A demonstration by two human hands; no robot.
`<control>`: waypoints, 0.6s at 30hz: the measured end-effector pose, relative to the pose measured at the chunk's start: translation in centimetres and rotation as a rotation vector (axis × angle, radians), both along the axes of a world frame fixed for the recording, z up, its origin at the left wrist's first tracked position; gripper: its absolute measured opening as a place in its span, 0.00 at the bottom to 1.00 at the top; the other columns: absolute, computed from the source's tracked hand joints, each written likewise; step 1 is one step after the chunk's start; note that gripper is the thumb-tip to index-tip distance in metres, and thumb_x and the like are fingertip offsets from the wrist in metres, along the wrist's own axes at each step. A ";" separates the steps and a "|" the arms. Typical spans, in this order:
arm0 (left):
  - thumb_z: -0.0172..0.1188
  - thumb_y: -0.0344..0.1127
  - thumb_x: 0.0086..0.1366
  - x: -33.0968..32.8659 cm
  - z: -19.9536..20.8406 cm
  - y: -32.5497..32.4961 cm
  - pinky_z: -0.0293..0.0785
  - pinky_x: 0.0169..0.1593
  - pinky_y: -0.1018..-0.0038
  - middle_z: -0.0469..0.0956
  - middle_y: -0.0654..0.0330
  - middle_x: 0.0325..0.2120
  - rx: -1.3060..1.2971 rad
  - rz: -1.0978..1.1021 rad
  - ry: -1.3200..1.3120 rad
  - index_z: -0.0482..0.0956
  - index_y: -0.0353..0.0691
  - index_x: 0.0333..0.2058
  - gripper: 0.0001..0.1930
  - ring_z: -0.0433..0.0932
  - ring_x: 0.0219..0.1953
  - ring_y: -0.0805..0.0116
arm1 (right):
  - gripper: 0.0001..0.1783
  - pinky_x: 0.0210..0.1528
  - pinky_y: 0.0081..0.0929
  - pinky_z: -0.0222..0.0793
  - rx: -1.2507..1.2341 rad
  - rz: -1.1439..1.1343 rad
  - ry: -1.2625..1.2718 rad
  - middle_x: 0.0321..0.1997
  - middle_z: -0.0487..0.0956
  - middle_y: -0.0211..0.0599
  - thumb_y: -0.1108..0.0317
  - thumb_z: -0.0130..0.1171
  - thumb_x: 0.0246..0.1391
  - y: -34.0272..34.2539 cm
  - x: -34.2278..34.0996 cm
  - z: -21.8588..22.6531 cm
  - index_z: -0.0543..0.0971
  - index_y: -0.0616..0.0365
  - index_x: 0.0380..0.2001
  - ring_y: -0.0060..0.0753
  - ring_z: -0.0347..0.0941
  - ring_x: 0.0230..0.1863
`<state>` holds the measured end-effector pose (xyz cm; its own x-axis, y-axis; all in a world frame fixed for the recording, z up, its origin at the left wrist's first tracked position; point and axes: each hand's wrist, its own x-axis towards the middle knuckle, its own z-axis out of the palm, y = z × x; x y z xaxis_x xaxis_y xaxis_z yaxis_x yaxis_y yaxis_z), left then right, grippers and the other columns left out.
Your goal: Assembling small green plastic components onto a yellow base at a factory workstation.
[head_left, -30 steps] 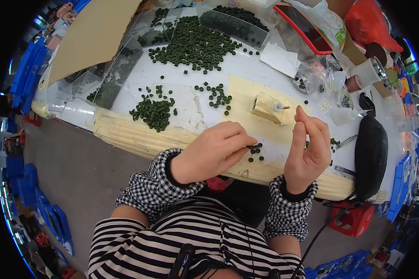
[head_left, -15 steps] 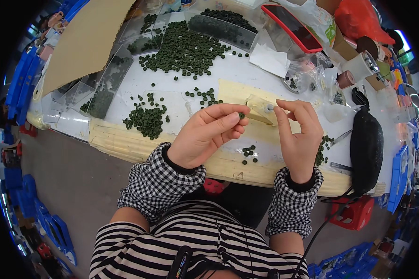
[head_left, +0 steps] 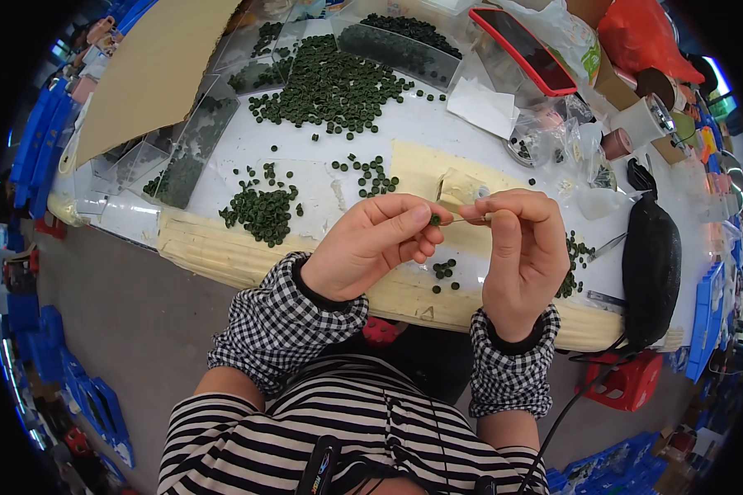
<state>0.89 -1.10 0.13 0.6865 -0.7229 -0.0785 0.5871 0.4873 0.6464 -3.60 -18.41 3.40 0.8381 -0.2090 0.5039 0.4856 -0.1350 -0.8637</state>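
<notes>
My left hand (head_left: 380, 241) is closed, pinching a small dark green round piece (head_left: 435, 219) between thumb and index finger. Opposite it, my right hand (head_left: 524, 256) grips a thin needle-like tool (head_left: 462, 221) whose fine shaft reaches toward that piece. Whether its tip is inside the piece or only touches it I cannot tell. Just beyond my fingertips stands a cream, tape-covered block (head_left: 458, 186) with a pale grey knob (head_left: 482, 191) beside it. Several loose green pieces (head_left: 443, 269) lie on the table between my wrists, and another cluster (head_left: 571, 264) is partly hidden by my right hand.
A large green heap (head_left: 326, 82) and a smaller pile (head_left: 260, 213) lie on the white table. Clear plastic trays (head_left: 400, 54), cardboard (head_left: 144, 74), and a red-cased phone (head_left: 524, 51) surround them. A black pouch (head_left: 650, 264) and tweezers (head_left: 608, 246) lie at the right.
My right hand has left the knob by the block and come left and nearer, bringing the thin tool to the green piece. My left hand has barely moved.
</notes>
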 end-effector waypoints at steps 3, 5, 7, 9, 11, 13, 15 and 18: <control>0.52 0.37 0.72 -0.2 -0.1 -0.1 0.75 0.42 0.81 0.78 0.64 0.33 0.011 0.024 -0.006 0.76 0.32 0.48 0.15 0.76 0.35 0.79 | 0.05 0.39 0.19 0.74 -0.037 0.017 -0.009 0.36 0.77 0.38 0.74 0.54 0.62 0.0 0.1 -0.3 0.74 0.67 0.37 0.26 0.79 0.37; 0.52 0.37 0.72 -0.1 -0.1 -0.1 0.74 0.42 0.81 0.78 0.64 0.33 0.003 0.021 -0.014 0.76 0.32 0.48 0.15 0.76 0.35 0.79 | 0.05 0.39 0.19 0.74 -0.032 0.018 -0.008 0.36 0.77 0.38 0.75 0.54 0.62 0.0 0.2 -0.4 0.74 0.67 0.37 0.26 0.79 0.37; 0.52 0.37 0.72 -0.1 -0.1 -0.1 0.74 0.42 0.81 0.78 0.64 0.33 0.003 0.021 -0.017 0.76 0.32 0.49 0.15 0.76 0.35 0.79 | 0.04 0.39 0.19 0.74 -0.032 0.022 -0.013 0.36 0.77 0.38 0.75 0.54 0.62 0.0 0.3 -0.5 0.74 0.67 0.37 0.26 0.79 0.37; 0.52 0.37 0.72 -0.2 0.0 -0.1 0.74 0.42 0.81 0.78 0.64 0.33 0.011 0.025 -0.015 0.76 0.32 0.49 0.15 0.76 0.35 0.79 | 0.04 0.39 0.19 0.74 -0.043 0.020 -0.021 0.36 0.77 0.39 0.76 0.55 0.61 0.0 0.3 -0.5 0.74 0.67 0.37 0.26 0.78 0.37; 0.52 0.37 0.72 -0.2 0.0 -0.1 0.74 0.42 0.81 0.78 0.64 0.33 0.021 0.030 -0.011 0.76 0.32 0.49 0.15 0.76 0.35 0.79 | 0.04 0.40 0.19 0.74 -0.050 0.021 -0.023 0.36 0.77 0.39 0.76 0.55 0.61 0.0 0.3 -0.5 0.74 0.67 0.37 0.26 0.78 0.37; 0.52 0.37 0.72 -0.2 0.0 -0.2 0.74 0.42 0.81 0.78 0.64 0.33 0.027 0.034 -0.009 0.76 0.32 0.49 0.15 0.76 0.35 0.79 | 0.04 0.40 0.19 0.74 -0.052 0.020 -0.019 0.36 0.77 0.39 0.76 0.55 0.60 0.0 0.3 -0.6 0.75 0.67 0.37 0.26 0.78 0.37; 0.52 0.37 0.72 -0.2 0.0 -0.1 0.74 0.42 0.82 0.78 0.64 0.34 0.029 0.037 -0.008 0.76 0.32 0.49 0.15 0.76 0.35 0.79 | 0.04 0.40 0.20 0.74 -0.050 0.017 -0.010 0.36 0.77 0.40 0.76 0.55 0.60 0.1 0.2 -0.5 0.75 0.67 0.37 0.26 0.78 0.37; 0.52 0.37 0.71 -0.1 -0.1 -0.1 0.75 0.42 0.81 0.79 0.64 0.34 0.010 0.031 -0.011 0.77 0.32 0.48 0.15 0.76 0.35 0.79 | 0.04 0.41 0.20 0.75 -0.059 0.014 -0.008 0.36 0.77 0.40 0.76 0.55 0.60 0.1 0.2 -0.5 0.75 0.67 0.37 0.26 0.78 0.37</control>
<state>0.75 -1.21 0.03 0.7092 -0.7007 -0.0779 0.5650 0.4988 0.6572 -3.37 -18.32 2.90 0.8365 -0.1671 0.5218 0.4948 -0.1786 -0.8505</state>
